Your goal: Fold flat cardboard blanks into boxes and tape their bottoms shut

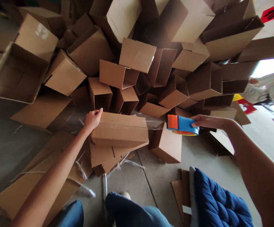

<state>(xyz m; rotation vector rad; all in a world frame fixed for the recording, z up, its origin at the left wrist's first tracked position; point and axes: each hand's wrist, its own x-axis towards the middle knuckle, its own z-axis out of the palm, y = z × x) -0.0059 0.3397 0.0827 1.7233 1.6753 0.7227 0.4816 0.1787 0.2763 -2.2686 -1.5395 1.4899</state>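
Observation:
A closed cardboard box (120, 129) lies in front of me on a stack of flattened cardboard (104, 157). My left hand (93, 120) is closed round the box's left end, fingers curled at its upper corner. Off to the right, my right hand (198, 120) grips a blue and orange tape dispenser (182, 125), held level and apart from the box. Clear tape (157, 123) stretches from the box's right end to the dispenser. A seam runs lengthwise along the box top.
Many open boxes (113, 74) are heaped beyond the box. Flattened cardboard (39, 176) and loose white strapping (87, 189) lie at left. A blue cushion (222, 198) is at lower right. Another box (169, 146) stands on the floor beneath the dispenser.

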